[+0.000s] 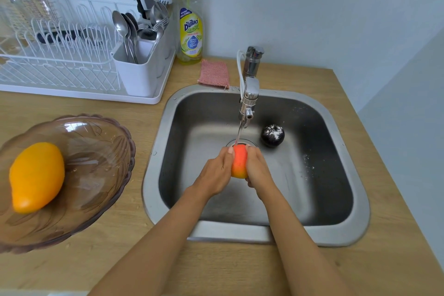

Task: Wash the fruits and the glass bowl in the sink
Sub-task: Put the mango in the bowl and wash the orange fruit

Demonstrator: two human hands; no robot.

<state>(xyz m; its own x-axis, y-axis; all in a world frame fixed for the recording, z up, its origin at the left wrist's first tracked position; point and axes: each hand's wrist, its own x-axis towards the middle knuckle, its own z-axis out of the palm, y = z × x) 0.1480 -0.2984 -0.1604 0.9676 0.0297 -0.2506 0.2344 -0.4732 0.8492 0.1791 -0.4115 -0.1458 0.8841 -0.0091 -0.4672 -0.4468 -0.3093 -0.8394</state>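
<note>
Orange-red fruit (239, 161) sits clamped btwn both hands over the sink (341, 233) drain, right under the thin water stream (238, 134) from the tap (249, 94). Left hand (216, 173) wraps its left side, fingers curled on it; right hand (258, 168) wraps the right side, likewise gripping, so only a strip of fruit shows btwn them. Judging from this, rinse of this fruit is the step in hand, prob mid-way. Dark round fruit (272, 135) lies on the sink floor just right of the drain, w/ white powdery specks on its skin, so it looks unwashed yet; more white specks are scattered on the sink floor further right. Yellow-orange mango (36, 176) rests inside the glass bowl (108, 151), which stands on the wooden desk (144, 259) left of the sink, well apart from the water; a few drops show in the bowl, but can't tell if mango or bowl had a wash. Left to do, approx: finish this fruit, do the dark one, maybe the mango, then the bowl itself. Dish soap bottle (191, 31) and pink scrub cloth (213, 73) wait behind the sink, untouched.
</note>
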